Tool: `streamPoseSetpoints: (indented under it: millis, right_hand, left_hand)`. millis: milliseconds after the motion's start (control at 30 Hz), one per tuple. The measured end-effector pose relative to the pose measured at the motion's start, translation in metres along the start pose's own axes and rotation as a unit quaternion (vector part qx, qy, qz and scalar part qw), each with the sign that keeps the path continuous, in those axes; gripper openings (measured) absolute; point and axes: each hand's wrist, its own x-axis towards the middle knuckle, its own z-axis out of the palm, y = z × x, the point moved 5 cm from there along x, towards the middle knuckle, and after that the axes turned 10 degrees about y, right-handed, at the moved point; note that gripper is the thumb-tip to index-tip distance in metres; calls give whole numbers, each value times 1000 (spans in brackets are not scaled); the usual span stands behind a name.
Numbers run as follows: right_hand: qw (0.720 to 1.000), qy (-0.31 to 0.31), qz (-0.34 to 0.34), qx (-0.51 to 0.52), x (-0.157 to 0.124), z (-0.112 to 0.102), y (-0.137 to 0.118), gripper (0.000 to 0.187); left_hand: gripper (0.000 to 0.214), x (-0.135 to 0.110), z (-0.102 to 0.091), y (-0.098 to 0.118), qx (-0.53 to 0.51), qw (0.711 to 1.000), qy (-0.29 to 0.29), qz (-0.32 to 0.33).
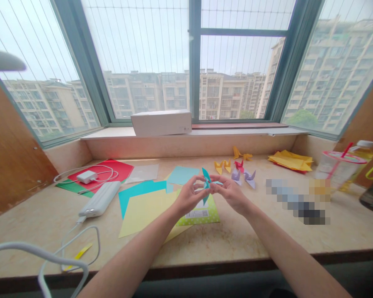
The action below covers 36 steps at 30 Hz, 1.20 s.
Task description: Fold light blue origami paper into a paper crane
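Left hand (189,195) and right hand (231,193) are both pinching the same teal folded paper (206,174), so neither's nearer. From here its long axis looks pretty much upright, right between them, above the green packet (202,221), kinda mid-counter (233,240), back from the front edge.

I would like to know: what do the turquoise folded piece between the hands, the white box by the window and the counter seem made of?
Turquoise folded piece: probably paper, fairly matte; its thin, pointed folds suggest it.
White box: likely cardboard, smooth; flat faces and small print suggest it.
Counter: stone or an imitation, smooth-looking; beige mottling fits both.
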Motion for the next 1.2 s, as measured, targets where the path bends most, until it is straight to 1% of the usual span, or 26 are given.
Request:
streamPoseSetpoints:
  millis: [200, 300, 367, 433, 533, 600, 633, 767, 800, 833, 900, 967, 1033, 1100, 1200]
  right_hand:
    - [999, 6, -34, -28, 1, 0, 4, 41]
    - [994, 29, -88, -66, 0, 0, 5, 39]
    - [981, 56, -145, -118, -2, -2, 1, 35]
    - [960, 79, -199, -183, -4, -2, -4, 31]
    - [927, 85, -259, -258, -9, 2, -8, 30]
    - [911, 74, -290, -285, -13, 8, -9, 32]
    - [904, 66, -301, -295, -15, 11, -9, 33]
    - [887, 20, -319, -334, -20, 24, -7, 38]
    - [885, 11, -318, -340, -20, 26, -6, 40]
    - [884, 8, -318, -343, -20, 26, -6, 41]
    - [885, 17, -316, -341, -18, 23, -5, 41]
    - [889, 46, -311, -334, -14, 17, -4, 34]
    - [895, 75, -303, -320, -10, 11, -3, 26]
    - [906, 93, -292, -290, -7, 6, -2, 23]
    - [938, 102, -252, -214, -2, 1, 2, 20]
  left_hand:
    - [41, 2, -3, -3, 38, 999, 5, 30]
    - [40, 2, -6, -3, 71, 996, 24, 51]
    - [40, 2, -7, -2, 91, 993, 33, 68]
    - [39, 2, -8, -1, 120, 989, 34, 83]
    - [41, 1, -7, -1, 181, 979, 32, 88]
    - [43, 1, -8, -2, 212, 973, 36, 85]
    - [40, 1, -8, -2, 227, 969, 44, 89]
    - [12, 4, -15, 1, 260, 952, 115, 112]
    - [9, 5, -17, 2, 256, 951, 129, 114]
    - [10, 6, -19, 2, 247, 953, 136, 113]
    - [20, 7, -22, 1, 229, 957, 139, 107]
    - [29, 8, -24, 0, 213, 962, 139, 95]
    - [34, 9, -25, -2, 195, 968, 135, 82]
    - [35, 10, -25, -4, 166, 976, 126, 69]
    - [36, 12, -23, -9, 83, 989, 116, 34]
